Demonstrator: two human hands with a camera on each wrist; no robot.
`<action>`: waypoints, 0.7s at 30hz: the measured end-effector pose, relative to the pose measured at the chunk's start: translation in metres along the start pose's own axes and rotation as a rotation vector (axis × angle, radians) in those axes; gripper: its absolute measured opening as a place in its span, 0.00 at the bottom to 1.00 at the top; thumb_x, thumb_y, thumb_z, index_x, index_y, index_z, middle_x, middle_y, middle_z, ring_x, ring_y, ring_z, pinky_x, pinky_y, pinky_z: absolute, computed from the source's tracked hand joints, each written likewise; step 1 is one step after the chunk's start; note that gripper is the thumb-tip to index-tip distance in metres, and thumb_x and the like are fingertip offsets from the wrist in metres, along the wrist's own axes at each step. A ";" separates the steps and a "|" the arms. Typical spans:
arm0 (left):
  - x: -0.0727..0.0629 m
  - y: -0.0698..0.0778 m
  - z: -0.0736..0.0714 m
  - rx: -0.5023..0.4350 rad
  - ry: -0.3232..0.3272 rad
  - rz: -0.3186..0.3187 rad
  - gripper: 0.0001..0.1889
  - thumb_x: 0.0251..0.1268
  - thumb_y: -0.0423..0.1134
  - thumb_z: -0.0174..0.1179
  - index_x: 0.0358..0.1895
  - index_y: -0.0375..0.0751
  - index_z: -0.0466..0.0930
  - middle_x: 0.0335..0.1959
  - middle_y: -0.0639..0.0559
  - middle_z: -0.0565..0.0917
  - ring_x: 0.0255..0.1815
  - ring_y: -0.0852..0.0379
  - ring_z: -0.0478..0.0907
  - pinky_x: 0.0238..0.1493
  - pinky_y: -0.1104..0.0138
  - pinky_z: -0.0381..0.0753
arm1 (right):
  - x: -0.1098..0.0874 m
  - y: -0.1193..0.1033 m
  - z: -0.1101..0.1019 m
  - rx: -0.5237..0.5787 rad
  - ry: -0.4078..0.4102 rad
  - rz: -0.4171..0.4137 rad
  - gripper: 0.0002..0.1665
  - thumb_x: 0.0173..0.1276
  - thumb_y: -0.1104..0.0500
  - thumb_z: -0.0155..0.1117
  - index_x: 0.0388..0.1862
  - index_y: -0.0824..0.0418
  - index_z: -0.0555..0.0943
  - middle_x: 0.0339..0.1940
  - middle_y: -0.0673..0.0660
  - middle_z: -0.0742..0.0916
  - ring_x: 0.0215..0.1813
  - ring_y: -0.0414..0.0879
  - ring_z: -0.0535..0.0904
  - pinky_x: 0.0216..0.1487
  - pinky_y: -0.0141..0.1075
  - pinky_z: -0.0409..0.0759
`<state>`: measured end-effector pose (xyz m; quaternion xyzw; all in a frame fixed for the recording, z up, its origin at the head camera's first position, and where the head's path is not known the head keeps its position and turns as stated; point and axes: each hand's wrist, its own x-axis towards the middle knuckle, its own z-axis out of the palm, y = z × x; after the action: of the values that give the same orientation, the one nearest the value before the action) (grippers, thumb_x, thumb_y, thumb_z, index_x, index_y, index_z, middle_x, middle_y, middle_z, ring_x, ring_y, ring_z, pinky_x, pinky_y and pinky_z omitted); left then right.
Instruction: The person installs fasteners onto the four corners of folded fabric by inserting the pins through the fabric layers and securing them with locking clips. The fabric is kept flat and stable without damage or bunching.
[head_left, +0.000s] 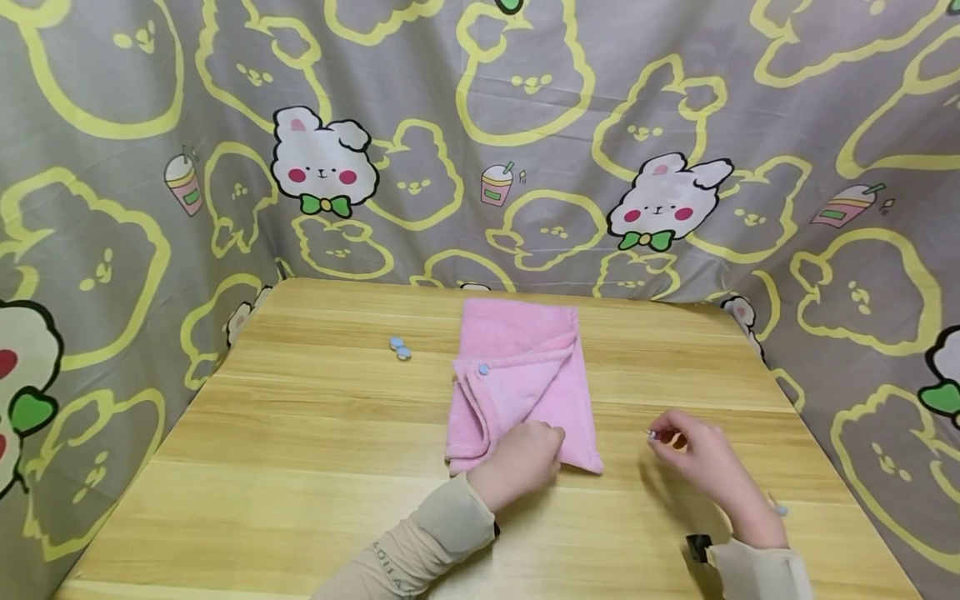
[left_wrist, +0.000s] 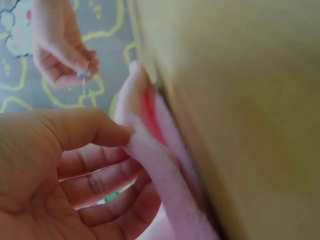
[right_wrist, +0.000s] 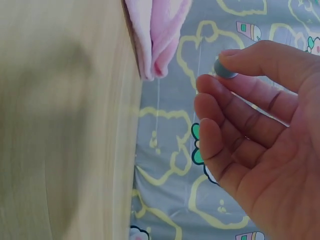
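Hands point(left_wrist: 47, 172) point(right_wrist: 280, 130) pinching, pink towel point(head_left: 517, 329) left, blue-headed pin point(right_wrist: 225, 69) right, shaft point(left_wrist: 84, 87) clearest from left wrist

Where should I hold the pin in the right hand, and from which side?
Probably pinch the pin by its blue head, from the side opposite the shaft: the head is rounded and wider, while the thin shaft sticks out clear of the right hand.

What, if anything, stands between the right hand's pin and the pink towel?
Nothing visible stands between the pin in the right hand and the right edge of the pink towel; only tabletop shows there. The left hand pinches the towel farther left.
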<state>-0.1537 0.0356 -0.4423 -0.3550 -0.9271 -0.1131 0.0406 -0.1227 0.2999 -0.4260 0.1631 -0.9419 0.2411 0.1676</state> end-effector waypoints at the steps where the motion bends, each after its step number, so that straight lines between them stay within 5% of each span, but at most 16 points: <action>1: 0.001 -0.002 -0.002 -0.045 -0.001 -0.020 0.06 0.55 0.36 0.64 0.26 0.46 0.76 0.20 0.57 0.78 0.22 0.61 0.75 0.24 0.72 0.74 | 0.000 -0.001 0.000 0.005 0.005 -0.008 0.13 0.52 0.69 0.72 0.30 0.54 0.80 0.26 0.43 0.84 0.30 0.30 0.75 0.29 0.29 0.76; 8: 0.004 -0.017 -0.024 -0.285 0.042 -0.122 0.08 0.57 0.34 0.62 0.23 0.46 0.74 0.17 0.59 0.73 0.18 0.66 0.67 0.21 0.77 0.67 | 0.003 -0.011 0.002 0.019 0.033 -0.080 0.15 0.50 0.69 0.74 0.32 0.52 0.81 0.30 0.43 0.86 0.33 0.35 0.78 0.31 0.30 0.77; 11: 0.005 -0.023 -0.031 -0.342 0.067 -0.154 0.08 0.59 0.34 0.62 0.25 0.46 0.74 0.18 0.59 0.73 0.19 0.66 0.67 0.22 0.76 0.68 | 0.005 -0.016 0.008 0.027 0.048 -0.165 0.17 0.47 0.69 0.76 0.33 0.52 0.82 0.39 0.49 0.86 0.42 0.42 0.80 0.44 0.25 0.78; 15: 0.005 -0.028 -0.035 -0.385 0.089 -0.190 0.07 0.61 0.35 0.62 0.26 0.45 0.75 0.18 0.59 0.73 0.18 0.66 0.67 0.22 0.76 0.70 | 0.009 -0.022 0.022 0.062 0.057 -0.280 0.19 0.43 0.69 0.77 0.32 0.51 0.82 0.53 0.60 0.83 0.56 0.55 0.75 0.67 0.17 0.58; 17: 0.005 -0.029 -0.037 -0.396 0.095 -0.200 0.07 0.61 0.35 0.62 0.27 0.45 0.75 0.17 0.59 0.74 0.18 0.66 0.68 0.21 0.76 0.70 | 0.012 -0.025 0.029 0.081 0.049 -0.316 0.19 0.43 0.69 0.77 0.31 0.51 0.82 0.57 0.63 0.81 0.59 0.59 0.72 0.70 0.16 0.50; 21: 0.004 -0.029 -0.040 -0.405 0.106 -0.205 0.06 0.61 0.36 0.62 0.27 0.45 0.76 0.18 0.59 0.75 0.18 0.66 0.68 0.22 0.76 0.70 | 0.020 -0.030 0.039 0.112 0.038 -0.347 0.18 0.43 0.70 0.75 0.29 0.52 0.80 0.60 0.65 0.80 0.62 0.62 0.71 0.73 0.18 0.50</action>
<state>-0.1767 0.0075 -0.4079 -0.2534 -0.9133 -0.3188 0.0056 -0.1375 0.2507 -0.4381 0.3275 -0.8816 0.2636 0.2149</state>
